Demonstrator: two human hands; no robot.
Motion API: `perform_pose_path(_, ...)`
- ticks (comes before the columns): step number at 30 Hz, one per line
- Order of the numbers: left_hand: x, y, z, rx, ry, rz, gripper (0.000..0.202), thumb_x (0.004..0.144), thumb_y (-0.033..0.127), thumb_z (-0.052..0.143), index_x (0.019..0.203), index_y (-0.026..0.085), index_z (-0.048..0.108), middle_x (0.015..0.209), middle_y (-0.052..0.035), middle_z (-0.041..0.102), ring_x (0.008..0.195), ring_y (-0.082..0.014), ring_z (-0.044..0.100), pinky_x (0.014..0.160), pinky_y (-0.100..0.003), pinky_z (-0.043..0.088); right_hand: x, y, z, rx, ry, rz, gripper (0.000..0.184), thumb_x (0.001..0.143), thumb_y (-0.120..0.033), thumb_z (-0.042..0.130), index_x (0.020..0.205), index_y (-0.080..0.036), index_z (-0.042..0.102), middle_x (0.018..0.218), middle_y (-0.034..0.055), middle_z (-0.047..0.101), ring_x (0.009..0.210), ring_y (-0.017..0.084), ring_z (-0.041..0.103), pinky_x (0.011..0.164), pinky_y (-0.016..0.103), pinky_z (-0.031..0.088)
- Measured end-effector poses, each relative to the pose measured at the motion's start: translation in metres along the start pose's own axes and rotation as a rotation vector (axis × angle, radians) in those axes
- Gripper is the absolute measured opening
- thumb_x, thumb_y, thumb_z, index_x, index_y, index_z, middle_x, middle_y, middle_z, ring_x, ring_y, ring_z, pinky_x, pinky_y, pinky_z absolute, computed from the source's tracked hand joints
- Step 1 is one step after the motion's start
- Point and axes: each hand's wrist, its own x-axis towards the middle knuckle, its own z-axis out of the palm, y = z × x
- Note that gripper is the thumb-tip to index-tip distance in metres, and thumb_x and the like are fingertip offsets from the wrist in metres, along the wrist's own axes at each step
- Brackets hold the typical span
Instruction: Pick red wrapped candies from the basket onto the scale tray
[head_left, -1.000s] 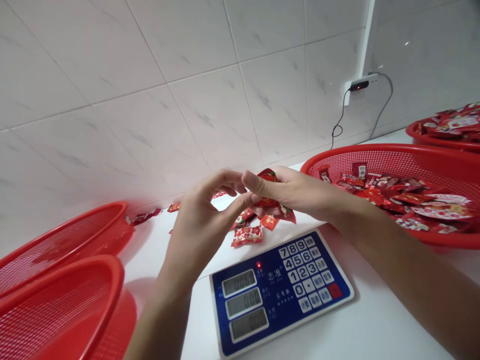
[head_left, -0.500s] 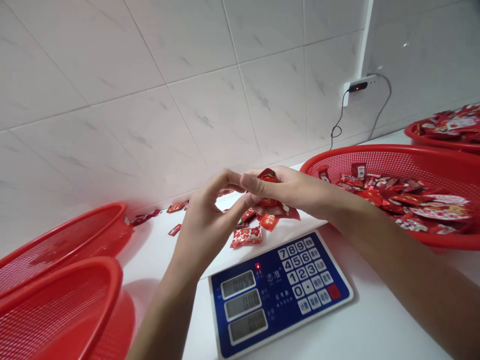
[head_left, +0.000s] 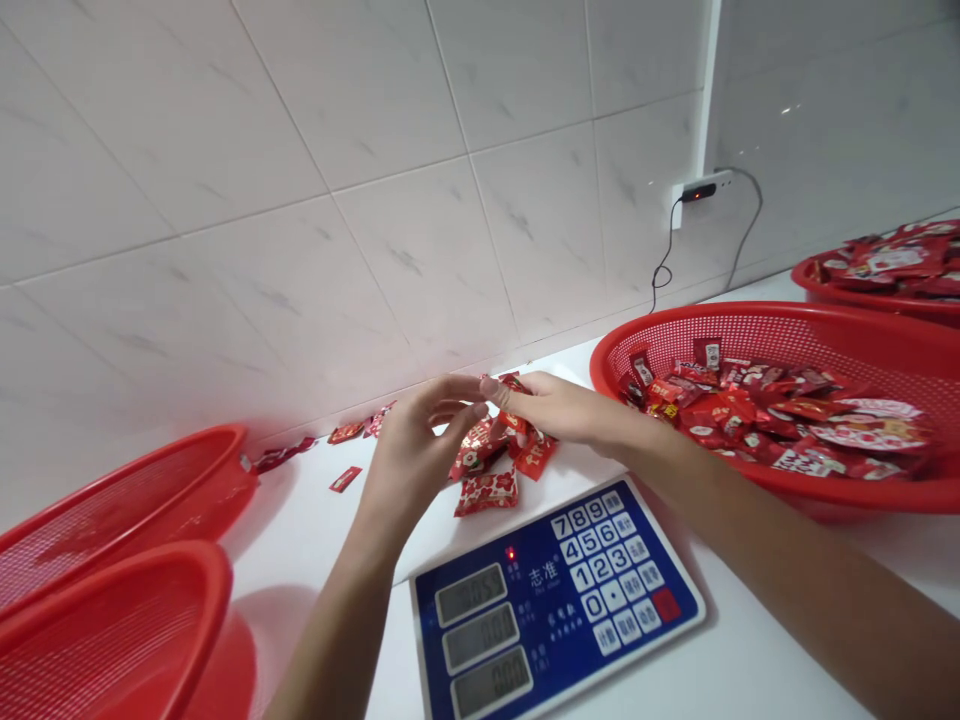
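Small red wrapped candies lie in a pile on the white pan (head_left: 570, 465) of a weighing scale. One patterned candy (head_left: 486, 493) sits at the pile's front. My right hand (head_left: 555, 408) reaches in from the right, low over the pile, thumb closed over red candies (head_left: 514, 424) that show above and below it. Across from it, my left hand (head_left: 409, 450) curves around the pile's left side, fingers and thumb apart, with its fingertips close to my right thumb. The scale's blue keypad panel (head_left: 551, 590) faces me, its displays faintly lit.
On the right stands a red mesh basket (head_left: 750, 312) of wrapped candies, with another filled basket (head_left: 806, 275) behind. Two red baskets (head_left: 225, 440) (head_left: 214, 570) stand at the left. A loose candy (head_left: 346, 479) lies left of the scale. Behind is a tiled wall with a socket (head_left: 701, 190).
My right hand has lowered its candies onto the pile on the pan. My left hand stays beside it, fingers still curved. The view has tilted slightly up and right.
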Motion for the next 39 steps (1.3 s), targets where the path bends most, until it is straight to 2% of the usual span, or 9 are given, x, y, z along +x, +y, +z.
perform_pose_path(4, 0.003, -0.002, -0.007, 0.065, 0.063, -0.008, 0.026, 0.077, 0.043, 0.072, 0.093, 0.023, 0.071, 0.096, -0.0057, 0.074, 0.092, -0.0219, 0.068, 0.089, -0.038, 0.051, 0.004, 0.005, -0.002, -0.178, 0.151, -0.051, 0.052, 0.086, -0.071, 0.047, 0.074, -0.020, 0.052, 0.076, 0.0028, 0.059, 0.073, 0.016, 0.053, 0.066, 0.028, 0.038)
perform_pose_path(9, -0.001, 0.005, -0.011, 0.067, 0.116, 0.017, 0.027, 0.076, 0.044, 0.074, 0.092, 0.023, 0.071, 0.096, -0.0050, 0.074, 0.089, -0.0204, 0.067, 0.085, -0.033, 0.052, -0.001, -0.005, -0.003, -0.249, 0.325, -0.065, 0.053, 0.087, -0.070, 0.045, 0.071, -0.020, 0.047, 0.068, -0.0012, 0.049, 0.065, 0.013, 0.046, 0.060, 0.027, 0.033)
perform_pose_path(12, -0.004, 0.011, -0.010, 0.074, 0.155, 0.051, 0.021, 0.079, 0.041, 0.072, 0.092, 0.024, 0.072, 0.093, -0.0024, 0.074, 0.087, -0.0179, 0.067, 0.082, -0.029, 0.052, -0.004, -0.013, -0.004, -0.208, 0.406, -0.104, 0.053, 0.087, -0.071, 0.044, 0.074, -0.020, 0.051, 0.069, -0.0001, 0.050, 0.065, 0.013, 0.046, 0.058, 0.026, 0.033)
perform_pose_path(19, -0.008, 0.017, -0.010, 0.081, 0.153, 0.084, 0.019, 0.081, 0.040, 0.070, 0.093, 0.025, 0.072, 0.091, -0.0015, 0.073, 0.086, -0.0176, 0.067, 0.080, -0.028, 0.052, -0.010, -0.025, -0.004, -0.166, 0.393, -0.107, 0.053, 0.086, -0.071, 0.045, 0.089, -0.020, 0.062, 0.072, 0.0026, 0.056, 0.066, 0.014, 0.049, 0.058, 0.027, 0.036)
perform_pose_path(30, -0.007, 0.015, -0.007, 0.129, 0.126, 0.080, 0.025, 0.085, 0.046, 0.065, 0.095, 0.024, 0.071, 0.097, -0.0041, 0.073, 0.093, -0.0204, 0.066, 0.087, -0.032, 0.051, -0.010, -0.022, -0.003, -0.156, 0.405, -0.131, 0.056, 0.084, -0.073, 0.045, 0.087, -0.020, 0.062, 0.073, 0.0033, 0.057, 0.069, 0.016, 0.051, 0.059, 0.027, 0.037)
perform_pose_path(33, -0.004, 0.008, 0.000, 0.285, 0.046, 0.123, 0.046, 0.083, 0.057, 0.061, 0.118, 0.027, 0.064, 0.128, -0.0095, 0.063, 0.120, -0.0291, 0.056, 0.102, -0.046, 0.043, -0.010, -0.023, -0.006, -0.146, 0.412, -0.135, 0.056, 0.084, -0.073, 0.045, 0.087, -0.020, 0.062, 0.072, 0.0033, 0.056, 0.068, 0.016, 0.051, 0.058, 0.027, 0.037)
perform_pose_path(35, -0.002, -0.001, 0.008, 0.435, -0.112, 0.056, 0.071, 0.077, 0.066, 0.061, 0.138, 0.032, 0.049, 0.153, -0.0140, 0.037, 0.140, -0.0396, 0.032, 0.108, -0.060, 0.032, -0.011, -0.025, -0.011, -0.141, 0.418, -0.132, 0.057, 0.084, -0.073, 0.044, 0.087, -0.020, 0.062, 0.070, 0.0033, 0.055, 0.067, 0.016, 0.051, 0.058, 0.027, 0.038)
perform_pose_path(37, 0.000, -0.009, 0.019, 0.576, -0.333, -0.079, 0.089, 0.071, 0.072, 0.063, 0.147, 0.038, 0.035, 0.161, -0.0163, 0.018, 0.144, -0.0500, 0.014, 0.104, -0.073, 0.024, -0.014, -0.029, -0.015, -0.140, 0.423, -0.130, 0.058, 0.084, -0.073, 0.043, 0.087, -0.019, 0.062, 0.070, 0.0035, 0.055, 0.067, 0.015, 0.051, 0.058, 0.027, 0.038)
perform_pose_path(39, -0.001, -0.014, 0.029, 0.702, -0.493, -0.122, 0.089, 0.069, 0.076, 0.060, 0.147, 0.042, 0.033, 0.159, -0.0168, 0.021, 0.140, -0.0558, 0.016, 0.099, -0.078, 0.023, -0.018, -0.034, -0.017, -0.152, 0.405, -0.134, 0.058, 0.085, -0.072, 0.041, 0.090, -0.019, 0.063, 0.072, 0.0035, 0.056, 0.067, 0.015, 0.051, 0.058, 0.027, 0.038)
